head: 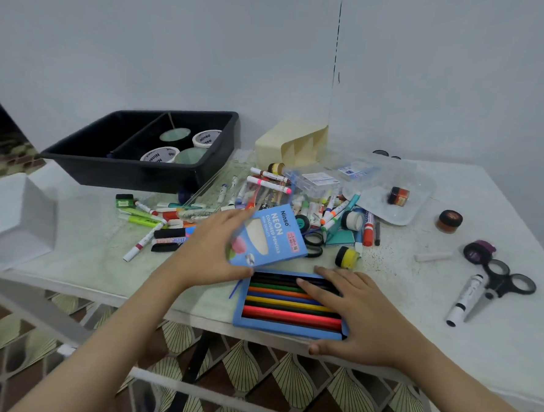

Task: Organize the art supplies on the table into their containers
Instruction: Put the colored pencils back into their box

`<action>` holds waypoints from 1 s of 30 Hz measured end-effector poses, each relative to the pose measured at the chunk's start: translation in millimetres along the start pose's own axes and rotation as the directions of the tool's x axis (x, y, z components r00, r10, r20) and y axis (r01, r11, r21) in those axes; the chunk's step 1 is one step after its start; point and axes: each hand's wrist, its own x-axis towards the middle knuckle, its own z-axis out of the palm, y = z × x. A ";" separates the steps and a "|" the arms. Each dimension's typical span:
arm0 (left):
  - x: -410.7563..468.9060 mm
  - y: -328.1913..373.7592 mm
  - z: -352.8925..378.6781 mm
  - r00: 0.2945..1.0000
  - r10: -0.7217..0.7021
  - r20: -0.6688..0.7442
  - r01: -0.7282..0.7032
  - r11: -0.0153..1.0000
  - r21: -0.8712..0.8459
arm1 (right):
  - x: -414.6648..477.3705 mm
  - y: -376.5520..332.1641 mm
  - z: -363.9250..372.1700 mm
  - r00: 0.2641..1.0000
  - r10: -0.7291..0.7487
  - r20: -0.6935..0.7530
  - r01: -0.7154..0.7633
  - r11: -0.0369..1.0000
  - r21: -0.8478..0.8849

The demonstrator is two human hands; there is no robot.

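Two bare forearms reach in from the bottom edge. The left hand (210, 250) grips a blue lid (268, 237), thumb under its near edge and fingers over the far one. The right hand (353, 309) lies flat with straight fingers, holding nothing.

A plain pale wall (179, 41) meets a second wall in a corner behind. The white table (447, 344) is scuffed and speckled, and patterned floor tiles (253, 380) show beneath its near edge. A black divided bin (132, 172) sits far left with round tubs in one compartment. A clear plastic tray (418, 183) lies far right. A heap of markers (265, 186) spreads between them, and black scissors (508, 282) lie well to the right.

The pencil box (288, 329) is a shallow blue tray at the table's near edge. Its coloured pencils (290, 305) lie side by side under the right fingers. The lid, printed "NEON COLOURED PENCILS", hangs tilted over the tray's far left corner.
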 end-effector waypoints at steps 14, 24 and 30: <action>-51.0 -43.9 -37.3 0.985 -0.139 0.098 0.145 0.988 -0.060 | -5.7 7.8 5.8 0.980 0.021 -0.197 0.009 0.989 0.149; -63.4 -43.4 -35.6 0.964 -0.197 0.178 0.239 0.936 -0.258 | -1.3 11.5 -6.5 0.940 0.100 -0.325 -0.064 0.991 0.120; -63.3 -41.4 -33.9 0.963 -0.180 0.200 0.241 0.907 -0.345 | -3.8 15.4 -8.6 0.938 0.119 -0.326 -0.079 0.988 0.134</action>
